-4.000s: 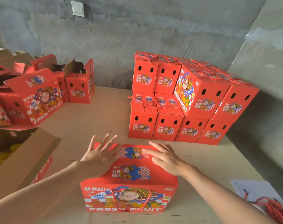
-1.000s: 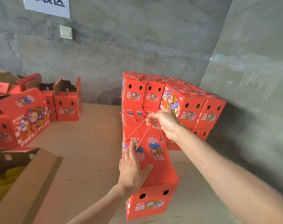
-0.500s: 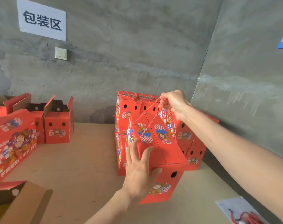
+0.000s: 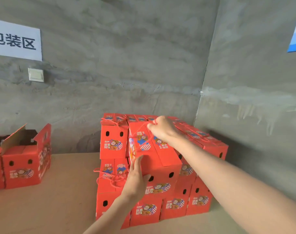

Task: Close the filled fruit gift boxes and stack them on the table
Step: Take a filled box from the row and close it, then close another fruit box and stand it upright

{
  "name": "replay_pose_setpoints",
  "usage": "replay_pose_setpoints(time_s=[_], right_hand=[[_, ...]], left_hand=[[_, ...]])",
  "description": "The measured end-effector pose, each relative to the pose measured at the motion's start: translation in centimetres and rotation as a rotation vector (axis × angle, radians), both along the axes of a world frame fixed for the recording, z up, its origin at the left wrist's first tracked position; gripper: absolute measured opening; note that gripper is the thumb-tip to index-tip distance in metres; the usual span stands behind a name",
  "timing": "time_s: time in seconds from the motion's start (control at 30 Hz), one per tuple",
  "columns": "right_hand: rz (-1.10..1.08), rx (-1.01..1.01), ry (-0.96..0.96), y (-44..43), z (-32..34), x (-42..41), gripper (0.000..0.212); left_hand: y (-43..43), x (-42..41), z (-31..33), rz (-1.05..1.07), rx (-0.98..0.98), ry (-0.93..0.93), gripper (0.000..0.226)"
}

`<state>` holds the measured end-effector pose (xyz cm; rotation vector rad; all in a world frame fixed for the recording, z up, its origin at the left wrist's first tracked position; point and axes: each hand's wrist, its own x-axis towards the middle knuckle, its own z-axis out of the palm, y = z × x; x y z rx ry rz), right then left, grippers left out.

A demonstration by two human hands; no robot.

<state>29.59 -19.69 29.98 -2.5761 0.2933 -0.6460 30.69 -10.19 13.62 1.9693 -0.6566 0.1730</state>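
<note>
- Right hand (image 4: 162, 129) pinched the cord (image 4: 140, 130) of a closed box (image 4: 160, 159); left hand (image 4: 137, 178) pressed its side, fingers straight.
- Stack (image 4: 113, 142) stood mid-frame; open box (image 4: 24, 159), left, lacked closing.

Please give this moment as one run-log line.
phase: stacking | gift box: closed, at top of stack | right hand: grips rope handle | left hand: flat on box side | release: not yet

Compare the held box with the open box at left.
The held box is closed on top; the open box has its flaps standing up. The held box is up at the stack; the open box stands on the table, apart. The right hand grips the held box's rope handle, the left hand presses its side; nothing touches the open box. Both are red with oval holes.
</note>
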Motion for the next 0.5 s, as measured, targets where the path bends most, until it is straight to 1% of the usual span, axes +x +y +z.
replay_pose_setpoints(time_s=[0.03,0.07,0.1,0.17,0.23,0.3,0.4,0.5], right_hand=[[-0.038,-0.125,0.071,-1.0,-2.4,0.2,0.031],[-0.046,-0.233,0.131,-1.9,-5.2,0.2,0.049],[-0.008,-0.328,0.150,-2.6,-8.2,0.1,0.062],[0.081,-0.514,0.112,-3.9,-13.0,0.1,0.071],[0.078,-0.627,0.068,-4.8,-15.2,0.8,0.076],[0.031,-0.672,0.034,-5.1,-15.3,2.0,0.077],[0.002,-0.677,0.037,-4.6,-14.9,3.6,0.069],[-0.012,-0.674,0.050,-4.1,-15.2,4.3,0.068]], left_hand=[[-0.4,0.7,-0.5,0.023,-0.029,-0.002,0.064],[-0.6,1.1,-1.0,0.060,-0.055,-0.017,0.062],[-0.9,1.5,-1.6,0.097,-0.057,-0.042,0.060],[-1.4,2.1,-3.1,0.129,0.006,-0.085,0.059],[-1.7,2.7,-4.0,0.124,0.061,-0.092,0.057],[-1.9,3.4,-4.2,0.112,0.082,-0.076,0.058],[-1.9,4.0,-3.6,0.088,0.109,-0.011,0.059],[0.0,3.4,-3.7,0.080,0.133,0.011,0.048]])
